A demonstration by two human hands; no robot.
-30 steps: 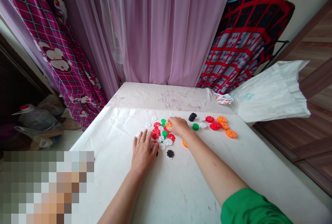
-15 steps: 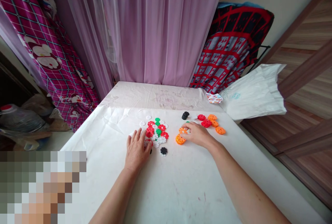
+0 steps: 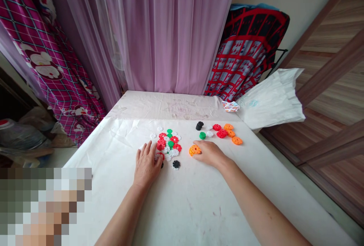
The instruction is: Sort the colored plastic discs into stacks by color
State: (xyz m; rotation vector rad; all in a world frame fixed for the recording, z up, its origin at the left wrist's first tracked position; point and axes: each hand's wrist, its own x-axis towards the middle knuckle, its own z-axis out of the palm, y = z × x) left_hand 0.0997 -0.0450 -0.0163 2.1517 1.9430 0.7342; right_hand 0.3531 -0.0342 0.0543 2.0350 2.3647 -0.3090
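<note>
My left hand (image 3: 148,163) lies flat on the tablecloth with its fingers stretched out. It touches the left edge of a loose pile of red, white and green snowflake discs (image 3: 170,144), covering part of it. My right hand (image 3: 208,152) is closed around a small stack of orange snowflake discs (image 3: 195,150), thumb near and fingers behind. A black disc (image 3: 176,164) on a white one sits below the pile. Beyond my right hand are a green stack (image 3: 202,135), a white stack (image 3: 209,133) and a black stack (image 3: 199,125).
Red discs (image 3: 222,133) and several orange stacks (image 3: 237,140) lie at the right of the table. A white bag (image 3: 270,100) and a small patterned paper piece (image 3: 230,106) are at the far right edge. Purple curtains (image 3: 176,33) hang behind.
My right hand has lowered the orange disc it held onto the orange stack and now grips there. The green and white stacks behind have come into sight. My left hand stays by the pile.
</note>
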